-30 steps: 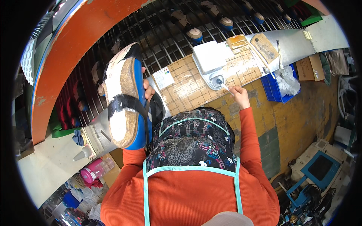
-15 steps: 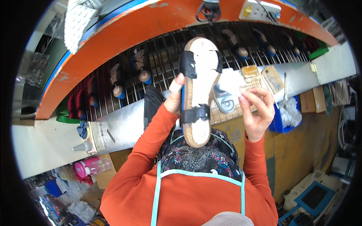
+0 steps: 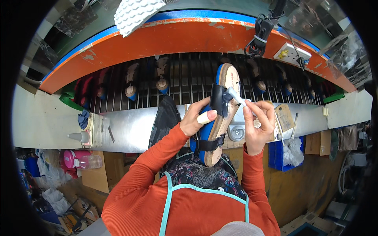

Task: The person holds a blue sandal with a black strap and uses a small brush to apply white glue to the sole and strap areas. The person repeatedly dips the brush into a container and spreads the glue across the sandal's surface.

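Left hand (image 3: 195,120) wrapped around the near edge of a sandal (image 3: 219,118), thumb with a pale taped tip pressed on the cork-coloured footbed. Sandal held upright just past picture centre, toe toward 12 o'clock, blue sole edge to the left, black straps across top and bottom. Right hand (image 3: 258,126) at 3 o'clock of the sandal, fingers pinched shut on a small white brush (image 3: 236,96) whose tip touches the upper black strap. Beyond the hands, at 12 o'clock, a rack of dark metal bars (image 3: 185,78) carrying more sandals, under a curved orange hood (image 3: 177,39). At 9 o'clock, a grey metal ledge (image 3: 51,122) with a white cone-tipped bottle (image 3: 78,137). At 4 o'clock, a blue bin (image 3: 277,155) holding a crumpled plastic bag (image 3: 292,151).
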A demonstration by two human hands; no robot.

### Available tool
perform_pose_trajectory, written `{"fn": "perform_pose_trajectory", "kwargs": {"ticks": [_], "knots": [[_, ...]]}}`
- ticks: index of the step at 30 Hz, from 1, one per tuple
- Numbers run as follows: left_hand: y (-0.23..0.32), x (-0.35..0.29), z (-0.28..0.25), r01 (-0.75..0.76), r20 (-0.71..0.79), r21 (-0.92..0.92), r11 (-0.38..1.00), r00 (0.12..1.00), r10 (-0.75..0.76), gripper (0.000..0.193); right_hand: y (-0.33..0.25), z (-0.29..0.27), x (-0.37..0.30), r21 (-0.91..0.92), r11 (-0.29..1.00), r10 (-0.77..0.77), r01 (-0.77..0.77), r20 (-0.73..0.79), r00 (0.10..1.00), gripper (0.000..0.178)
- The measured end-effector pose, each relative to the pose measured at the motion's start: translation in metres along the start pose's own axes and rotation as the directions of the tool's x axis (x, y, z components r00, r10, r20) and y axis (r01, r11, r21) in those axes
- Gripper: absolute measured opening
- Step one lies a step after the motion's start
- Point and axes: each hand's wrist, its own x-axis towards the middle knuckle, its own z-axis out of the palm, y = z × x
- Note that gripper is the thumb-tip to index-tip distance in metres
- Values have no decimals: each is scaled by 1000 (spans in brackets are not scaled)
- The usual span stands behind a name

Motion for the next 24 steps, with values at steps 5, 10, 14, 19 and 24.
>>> {"fn": "perform_pose_trajectory", "kwargs": {"ticks": [5,10,14,19,24], "knots": [[4,0,-3,17,-5,54,998,1000,-16,99,1,6,18,-53,996,-70,68,-28,997,18],[4,-1,-7,-44,14,-8,999,999,44,77,5,4,26,124,991,-61,55,44,997,18],[6,1,-6,-16,40,-86,996,999,20,77,11,-4,27,94,985,-155,144,120,981,18],[13,7,-4,55,61,-82,995,997,-50,85,12,-13,23,78,985,-166,156,137,977,19],[13,13,-1,101,59,-117,988,994,-95,81,11,-20,16,23,986,-165,163,123,979,19]]}}
